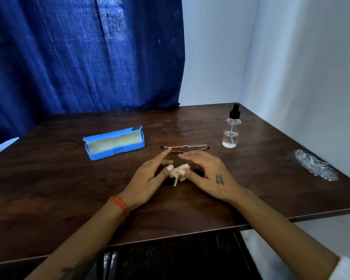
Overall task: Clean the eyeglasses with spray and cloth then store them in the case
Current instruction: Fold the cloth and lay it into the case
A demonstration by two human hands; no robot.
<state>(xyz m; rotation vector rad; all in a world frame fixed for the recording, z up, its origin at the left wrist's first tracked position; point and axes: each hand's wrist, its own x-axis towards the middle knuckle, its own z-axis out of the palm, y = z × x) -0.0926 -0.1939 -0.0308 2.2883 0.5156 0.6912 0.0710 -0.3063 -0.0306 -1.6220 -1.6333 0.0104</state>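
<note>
Thin gold-rimmed eyeglasses [185,148] lie folded on the dark wooden table [69,178], just beyond my fingertips. A crumpled pale yellow cloth [179,173] rests on the table between my two hands. My left hand [150,176] and my right hand [208,174] both hover over it with fingers spread, their thumbs touching the cloth. An open blue case [113,143] lies to the left of the glasses, its pale lining showing. A clear spray bottle [231,129] with a black pump top stands upright to the right of the glasses.
A blue curtain [79,57] hangs behind the table's far edge. White walls close the right side. A whitish scuffed patch [315,164] marks the table near its right edge. The table's front edge runs under my forearms.
</note>
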